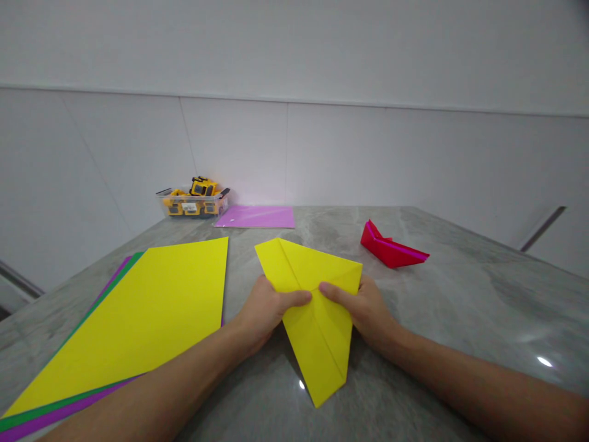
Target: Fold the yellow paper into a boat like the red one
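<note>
A sheet of folded yellow paper [317, 344] is held up in front of me above the table, with crease lines crossing near its middle. My left hand [269, 307] grips it from the left, thumb flat on the front face and fingers hidden behind. From the right, my right hand [365, 307] pinches it the same way, its thumb tip close to the left one. Beyond my right hand a red folded paper boat [393, 247] with a purple edge rests on the table.
On the left lies a stack of coloured paper [151, 307], yellow on top of green and purple. Further back are a pink-purple pack of sheets [260, 217] and a clear plastic box [188, 207] of yellow toy vehicles. The grey marble table [478, 307] meets a white wall.
</note>
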The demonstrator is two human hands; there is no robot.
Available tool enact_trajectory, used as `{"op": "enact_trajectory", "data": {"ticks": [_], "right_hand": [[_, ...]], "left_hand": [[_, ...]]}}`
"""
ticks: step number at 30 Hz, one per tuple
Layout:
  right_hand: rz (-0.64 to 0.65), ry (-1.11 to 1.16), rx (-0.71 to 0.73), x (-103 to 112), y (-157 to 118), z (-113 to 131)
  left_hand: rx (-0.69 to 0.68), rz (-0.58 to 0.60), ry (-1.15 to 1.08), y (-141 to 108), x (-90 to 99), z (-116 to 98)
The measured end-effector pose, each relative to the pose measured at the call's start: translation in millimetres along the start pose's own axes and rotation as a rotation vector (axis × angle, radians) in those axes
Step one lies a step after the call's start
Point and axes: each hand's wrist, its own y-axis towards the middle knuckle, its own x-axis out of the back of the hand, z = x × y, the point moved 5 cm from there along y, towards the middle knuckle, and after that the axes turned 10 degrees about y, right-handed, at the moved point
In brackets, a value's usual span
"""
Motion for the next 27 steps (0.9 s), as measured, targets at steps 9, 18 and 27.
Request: {"op": "enact_trajectory", "data": {"ticks": [9, 18, 27], "right_hand": [[0.071, 0.177, -0.032, -0.9, 3.9, -2.3], [0.028, 0.135, 0.052, 2.4, 2.3, 3.9], [-0.016, 0.066, 0.054, 5.7, 5.1, 5.5]], "left_hand": [[0.053, 0.087, -0.096, -1.7, -2.3, 1.9], [0.056, 0.082, -0.059, -0.9, -2.4, -0.7], [0.049, 0.065, 0.004, 0.5, 1.3, 5.6]]}}
